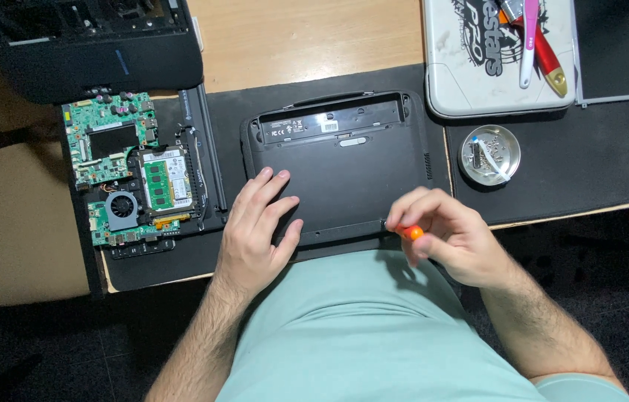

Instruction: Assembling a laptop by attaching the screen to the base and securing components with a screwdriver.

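Note:
A black laptop bottom case (352,167) lies face down on a black desk mat (553,171). My left hand (255,234) rests flat on the case's near left part, fingers spread. My right hand (445,234) pinches a small screwdriver with an orange handle (409,232) at the case's near right corner. The tip is hidden by my fingers.
A green motherboard (125,175) with fan and memory lies at left. A round metal dish (489,154) with small parts sits at right. A white case (500,56) with a brush and red tool is at back right, another dark laptop part (84,45) at back left.

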